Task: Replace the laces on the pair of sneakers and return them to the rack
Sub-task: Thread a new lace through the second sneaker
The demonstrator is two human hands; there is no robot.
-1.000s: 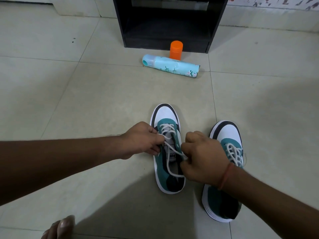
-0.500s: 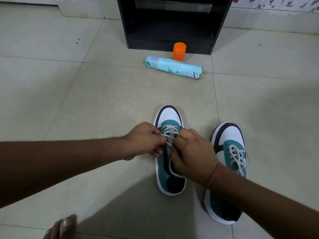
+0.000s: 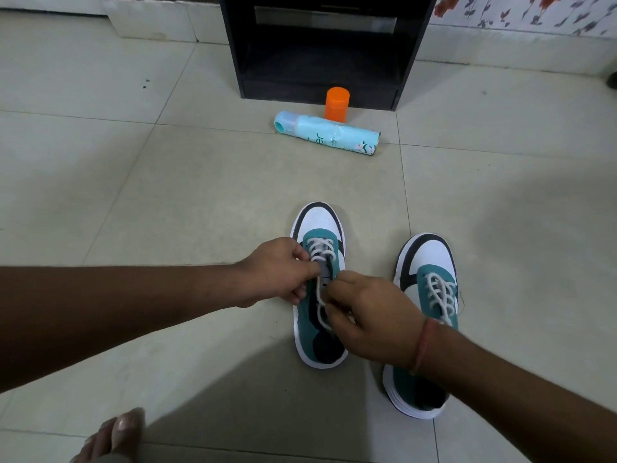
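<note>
Left grip (image 3: 278, 272): fingers curled, pinching the white lace (image 3: 321, 295) at the upper eyelets of the left sneaker (image 3: 319, 285). Right grip (image 3: 370, 315): fingers curled round the same lace lower down, over the shoe's tongue; a loose loop of lace hangs between the two hands. A red thread band (image 3: 421, 345) circles the right wrist. Left sneaker sits on the tiled floor (image 3: 167, 195), toe pointing far, white toe cap with black trim, teal upper; laced only through its far eyelets. Right sneaker (image 3: 424, 325) stands just beside it on the right, apart from it, same colours, white lace crossed up most of its front; the right forearm covers part of it. Far from the shoes, a black rack (image 3: 233, 45) stands against the wall, its lower shelf open and dark. In front of it an orange cap (image 3: 337, 103) stands upright, and a pale blue spray can (image 3: 327, 133) lies on its side just near of the cap. Bare toes (image 3: 123, 432) show at the near left edge. Floral-patterned wall (image 3: 534, 8) at far right.
</note>
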